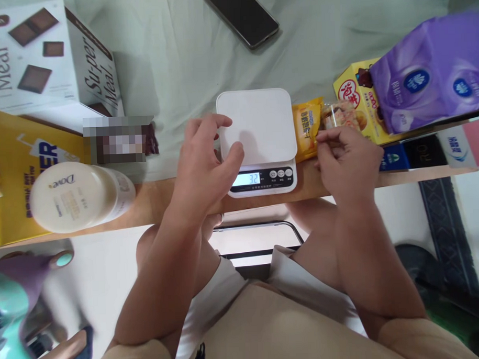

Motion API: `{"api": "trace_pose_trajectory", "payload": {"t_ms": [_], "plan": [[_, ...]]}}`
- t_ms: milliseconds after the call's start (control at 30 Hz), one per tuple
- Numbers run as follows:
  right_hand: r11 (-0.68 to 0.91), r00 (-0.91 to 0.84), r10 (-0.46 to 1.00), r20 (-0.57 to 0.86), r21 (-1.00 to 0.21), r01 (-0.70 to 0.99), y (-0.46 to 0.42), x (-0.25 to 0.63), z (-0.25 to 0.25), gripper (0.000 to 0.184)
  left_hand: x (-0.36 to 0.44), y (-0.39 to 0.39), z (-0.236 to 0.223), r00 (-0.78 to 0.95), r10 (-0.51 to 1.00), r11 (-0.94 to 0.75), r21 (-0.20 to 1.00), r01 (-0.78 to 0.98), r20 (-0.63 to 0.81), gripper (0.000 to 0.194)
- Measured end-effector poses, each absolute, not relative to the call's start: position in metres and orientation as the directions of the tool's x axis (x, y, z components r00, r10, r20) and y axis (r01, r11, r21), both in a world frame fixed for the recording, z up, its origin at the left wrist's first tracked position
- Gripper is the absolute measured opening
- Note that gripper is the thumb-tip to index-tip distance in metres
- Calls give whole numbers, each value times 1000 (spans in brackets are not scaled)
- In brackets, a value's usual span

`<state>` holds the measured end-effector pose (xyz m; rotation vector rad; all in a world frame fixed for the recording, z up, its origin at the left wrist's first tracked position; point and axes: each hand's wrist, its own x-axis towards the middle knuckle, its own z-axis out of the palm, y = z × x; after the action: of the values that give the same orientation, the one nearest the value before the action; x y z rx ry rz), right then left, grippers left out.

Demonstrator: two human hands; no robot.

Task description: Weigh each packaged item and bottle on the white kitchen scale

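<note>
A white digital kitchen scale [257,126] sits at the table's front edge, its lit display appearing to read 32. My left hand [207,157] is over the scale's left side, thumb and fingers apart, holding nothing; I cannot tell whether the fingertips touch the plate. Against the scale's right side lies a yellow snack packet [306,127]. My right hand [347,162] has its thumb and index finger pinched at that packet's right edge; what is between them, if anything, is hidden. Behind these fingers is a clear-wrapped snack [340,114], partly covered by the hand.
On the left stand a white box [35,66], a yellow box [12,208], a Dove tub [79,197] and a dark, partly pixelated packet [151,139]. A phone [244,17] lies at the back. To the right are a yellow box [352,86] and a purple pack [432,73].
</note>
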<state>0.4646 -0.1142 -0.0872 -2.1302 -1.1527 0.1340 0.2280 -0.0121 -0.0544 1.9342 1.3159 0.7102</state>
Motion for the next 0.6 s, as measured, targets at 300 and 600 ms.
{"api": "trace_pose_trajectory", "payload": {"t_ms": [300, 600], "plan": [[-139, 360, 861, 360, -514, 846, -115, 443, -68, 32, 224, -13, -57, 376, 923, -281, 812, 511, 83, 32], [-245, 408, 876, 258, -491, 836, -113, 442, -77, 45, 225, -16, -53, 361, 931, -252, 801, 544, 48, 33]]}}
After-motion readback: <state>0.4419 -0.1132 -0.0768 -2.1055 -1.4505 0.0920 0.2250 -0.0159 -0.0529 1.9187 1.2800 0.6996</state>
